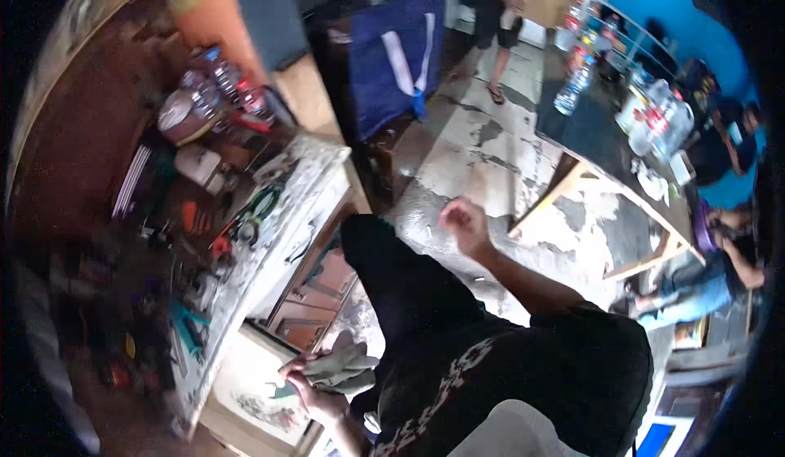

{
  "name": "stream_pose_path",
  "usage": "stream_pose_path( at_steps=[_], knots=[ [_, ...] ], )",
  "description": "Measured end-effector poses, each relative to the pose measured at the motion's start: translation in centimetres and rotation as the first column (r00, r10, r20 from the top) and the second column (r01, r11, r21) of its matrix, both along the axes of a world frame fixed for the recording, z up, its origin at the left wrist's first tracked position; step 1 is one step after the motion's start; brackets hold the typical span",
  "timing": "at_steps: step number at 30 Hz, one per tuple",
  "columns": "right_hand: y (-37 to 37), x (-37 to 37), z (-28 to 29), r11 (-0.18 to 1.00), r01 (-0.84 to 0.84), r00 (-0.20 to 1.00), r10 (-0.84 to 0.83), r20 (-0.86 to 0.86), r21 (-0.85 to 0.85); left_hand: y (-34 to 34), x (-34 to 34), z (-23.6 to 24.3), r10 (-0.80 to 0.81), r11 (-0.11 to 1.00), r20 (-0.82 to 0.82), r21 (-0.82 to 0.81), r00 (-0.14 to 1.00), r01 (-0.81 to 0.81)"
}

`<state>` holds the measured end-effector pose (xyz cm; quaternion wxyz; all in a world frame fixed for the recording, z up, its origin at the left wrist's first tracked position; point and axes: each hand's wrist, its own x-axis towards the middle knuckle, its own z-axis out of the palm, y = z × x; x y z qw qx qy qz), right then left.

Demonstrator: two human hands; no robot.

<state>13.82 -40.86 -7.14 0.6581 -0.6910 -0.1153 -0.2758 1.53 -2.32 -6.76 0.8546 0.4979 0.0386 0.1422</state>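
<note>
My left hand (323,404) is closed on a bunched grey-green cloth (347,367), held low beside the workbench at my left. The cloth hangs in soft folds, and some of its lobes look like glove fingers. My right hand (466,226) is raised over the floor in front of me, away from any object. Its fingers are loosely bent and somewhat apart, a little blurred, with nothing visible in them. Nearest to the left hand is an open drawer or box (262,392) with a pale, stained bottom below the bench edge.
The workbench (327,163) on the left carries bottles (221,73), teal-handled pliers (188,330) and scattered tools. A dark table (564,130) with bottles stands at right. One person (495,24) stands at the back; another sits in jeans (695,289) at far right.
</note>
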Motion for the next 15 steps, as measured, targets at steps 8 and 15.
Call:
stream_pose_path(
  at_steps=[8, 15],
  knots=[
    [23.6, -4.3, 4.2, 0.453, -0.833, 0.538, 0.798, -0.273, -0.317, -2.0, 0.9, 3.8, 0.176, 0.891, -0.036, 0.431, 0.984, -0.144],
    [27.3, -3.4, 3.9, 0.317, -0.921, 0.387, 0.808, -0.445, -0.226, 2.8, 0.6, 5.0, 0.124, 0.86, 0.023, 0.496, 0.992, -0.119]
  ],
)
